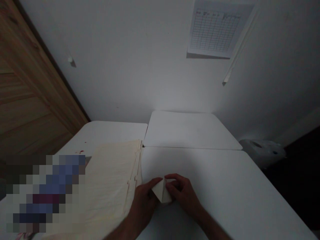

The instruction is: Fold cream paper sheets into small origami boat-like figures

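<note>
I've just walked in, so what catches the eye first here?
First come the left hand and right hand, low in the middle, both pinching a small folded white piece over the white table. Just left of them lies a stack of cream sheets. A printed chart hangs high on the wall at upper right.

One view only: head camera, worn by the person, facing forward and down across the white bench (pixel 225 186). Nearest the lens, low centre: left hand (pixel 143 203), right hand (pixel 183 193), both pinching a folded white sheet (pixel 162 195). Farther off, the wall (pixel 125 66) fills the top half — wooden panel (pixel 25 100) at left edge.
</note>
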Available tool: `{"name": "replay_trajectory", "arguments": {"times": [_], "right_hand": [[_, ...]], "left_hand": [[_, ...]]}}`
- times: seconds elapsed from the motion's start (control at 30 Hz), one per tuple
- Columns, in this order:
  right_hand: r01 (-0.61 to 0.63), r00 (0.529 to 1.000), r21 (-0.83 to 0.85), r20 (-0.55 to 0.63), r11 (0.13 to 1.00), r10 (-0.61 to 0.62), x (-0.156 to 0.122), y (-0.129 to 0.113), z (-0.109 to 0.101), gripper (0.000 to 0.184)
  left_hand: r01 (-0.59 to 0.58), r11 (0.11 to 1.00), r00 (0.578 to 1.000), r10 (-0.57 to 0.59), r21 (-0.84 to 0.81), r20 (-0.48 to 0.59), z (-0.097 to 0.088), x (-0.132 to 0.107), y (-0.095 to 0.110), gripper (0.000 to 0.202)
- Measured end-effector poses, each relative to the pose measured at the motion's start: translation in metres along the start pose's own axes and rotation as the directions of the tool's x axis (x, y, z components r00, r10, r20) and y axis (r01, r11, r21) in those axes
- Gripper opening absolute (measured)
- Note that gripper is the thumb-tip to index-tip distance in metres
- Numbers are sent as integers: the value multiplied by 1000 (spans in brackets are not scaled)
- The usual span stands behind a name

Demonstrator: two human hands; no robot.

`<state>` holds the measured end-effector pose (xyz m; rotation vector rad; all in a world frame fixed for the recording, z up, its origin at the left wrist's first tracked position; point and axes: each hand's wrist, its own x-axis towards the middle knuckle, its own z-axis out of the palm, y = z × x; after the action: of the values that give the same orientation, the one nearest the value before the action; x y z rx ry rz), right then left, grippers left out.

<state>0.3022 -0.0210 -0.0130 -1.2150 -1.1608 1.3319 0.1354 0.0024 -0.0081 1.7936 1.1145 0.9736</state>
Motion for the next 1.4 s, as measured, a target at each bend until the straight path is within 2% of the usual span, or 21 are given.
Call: {"name": "replay_trajectory", "arguments": {"times": [0.13, 0.23, 0.3, 0.37, 0.5, 0.63, 0.73, 0.83, 0.93, 1.03, 1.2, 1.3, 1.4], "right_hand": [[10, 1000, -18, -13, 1000, -10, 1, 0, -1, 38], [33, 999, -43, -38, 999, -35, 1, 1, -3, 38], [72, 997, -64, -36, 995, -74, -2, 0, -5, 39], [148, 988, -159, -13, 976, -152, -5, -3, -6, 41], [292, 946, -465, 12, 836, -324, -8, -6, -8, 29], [309, 925, -592, 4, 744, -380, -5, -2, -10, 27], [332, 915, -631, 34, 701, -403, -5, 0, -10, 31], [389, 902, -663, 132, 640, -412, -5, 0, -10, 37], [435, 887, -693, 218, 575, -408, -5, -1, -10, 39], [484, 858, -726, 284, 488, -429, -5, 0, -11, 35], [584, 779, -734, 386, 347, -494, -4, 8, -15, 22], [589, 766, -745, 390, 314, -511, -4, 12, -17, 21], [579, 767, -759, 381, 298, -517, -5, 14, -18, 18]], "left_hand": [[5, 998, 1000, -4, -58, 20, 0, 1, 2, 31], [20, 999, 1000, -21, -25, -23, 0, 2, 3, 35], [29, 1000, 998, -29, 5, -60, -2, 2, 4, 40], [37, 999, 996, -34, 40, -85, -4, 3, 4, 43], [13, 995, 994, -1, 101, -113, -4, 4, 0, 40], [-105, 979, 991, 119, 176, -67, -1, 5, -7, 41], [-198, 936, 975, 220, 290, -43, 3, 3, -15, 48], [-271, 859, 947, 318, 433, -37, 7, 0, -24, 55], [-344, 791, 920, 391, 506, 15, 9, -1, -28, 57], [-368, 757, 916, 393, 540, 73, 10, -1, -29, 60], [-375, 715, 922, 354, 590, 157, 11, -4, -26, 65], [-385, 691, 919, 346, 612, 187, 10, -6, -22, 66], [-414, 654, 902, 389, 633, 187, 7, -8, -20, 61]]}}
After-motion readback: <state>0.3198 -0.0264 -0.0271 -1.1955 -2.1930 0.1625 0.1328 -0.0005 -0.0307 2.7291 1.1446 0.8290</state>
